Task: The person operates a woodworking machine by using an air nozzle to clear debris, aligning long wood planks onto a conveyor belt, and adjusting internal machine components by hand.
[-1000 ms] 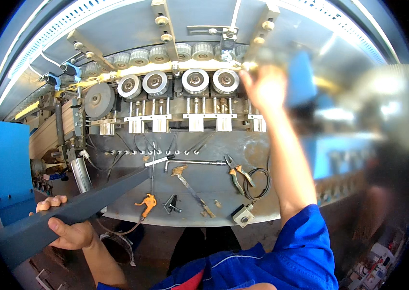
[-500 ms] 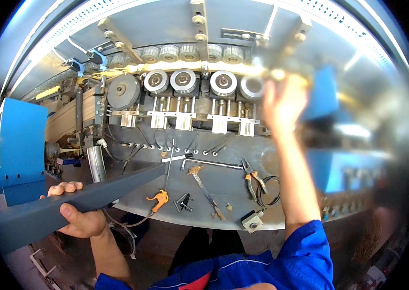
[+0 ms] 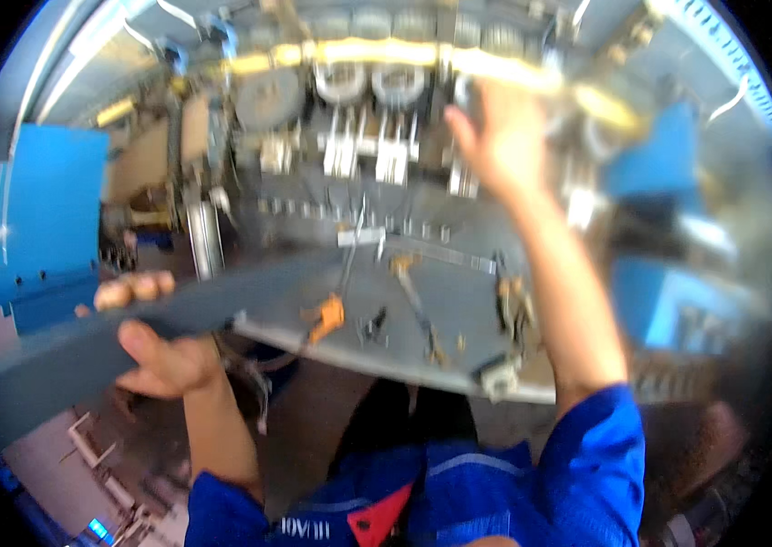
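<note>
Head view: left hand (image 3: 167, 357) clamped on grey bar (image 3: 231, 292); right hand (image 3: 507, 139) near yellow strip (image 3: 386, 53), can't tell grip

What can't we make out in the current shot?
- Right hand contact, head view: fingertips lost in blur; can't tell if they touch anything.
- Left hand fingers, head view: middle stretch hidden beneath the dark bar.
- Bar's lower-left end, head view: lost at the fisheye's dark rim.
- Pliers, head view: blur smears their outline.
</note>
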A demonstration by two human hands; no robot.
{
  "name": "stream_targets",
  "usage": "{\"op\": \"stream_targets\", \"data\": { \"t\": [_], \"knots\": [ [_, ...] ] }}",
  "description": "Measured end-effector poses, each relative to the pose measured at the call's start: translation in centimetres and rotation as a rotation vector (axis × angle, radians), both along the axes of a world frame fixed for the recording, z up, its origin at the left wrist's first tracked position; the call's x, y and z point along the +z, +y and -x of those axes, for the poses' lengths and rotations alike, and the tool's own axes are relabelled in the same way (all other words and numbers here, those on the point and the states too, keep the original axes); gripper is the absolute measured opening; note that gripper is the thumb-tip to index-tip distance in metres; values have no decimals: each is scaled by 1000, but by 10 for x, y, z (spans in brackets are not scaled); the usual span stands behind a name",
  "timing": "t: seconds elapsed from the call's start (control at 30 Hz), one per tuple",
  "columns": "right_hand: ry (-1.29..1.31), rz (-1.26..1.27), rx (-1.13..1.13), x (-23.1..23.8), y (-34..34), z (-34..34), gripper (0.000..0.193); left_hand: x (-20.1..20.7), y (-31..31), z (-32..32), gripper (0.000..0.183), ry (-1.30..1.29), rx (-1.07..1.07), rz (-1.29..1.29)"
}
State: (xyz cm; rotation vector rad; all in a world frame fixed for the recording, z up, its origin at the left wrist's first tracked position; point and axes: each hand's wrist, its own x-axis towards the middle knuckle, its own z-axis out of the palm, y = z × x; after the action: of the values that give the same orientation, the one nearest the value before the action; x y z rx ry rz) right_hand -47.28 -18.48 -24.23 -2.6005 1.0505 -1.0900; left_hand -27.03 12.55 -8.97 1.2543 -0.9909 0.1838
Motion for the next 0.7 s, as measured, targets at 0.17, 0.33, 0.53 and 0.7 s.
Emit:
{"op": "stream_targets", "data": {
  "t": [0.17, 0.33, 0.53, 0.7],
  "knots": [
    [393, -676, 52, -68, 158, 54, 40, -2, -2, -5, 45, -103, 50, -19],
    [697, -931, -87, -135, 284, 100, 66, 0, -3, -3, 39, -105, 39, -33],
    [550, -425, -566, -149, 232, 159, 81, -1, -4, -3, 35, -107, 37, 11],
    [750, -673, -482, -131, 204, 187, 84, 1, -6, 3, 48, -48, -2, 26]
  ]
}}
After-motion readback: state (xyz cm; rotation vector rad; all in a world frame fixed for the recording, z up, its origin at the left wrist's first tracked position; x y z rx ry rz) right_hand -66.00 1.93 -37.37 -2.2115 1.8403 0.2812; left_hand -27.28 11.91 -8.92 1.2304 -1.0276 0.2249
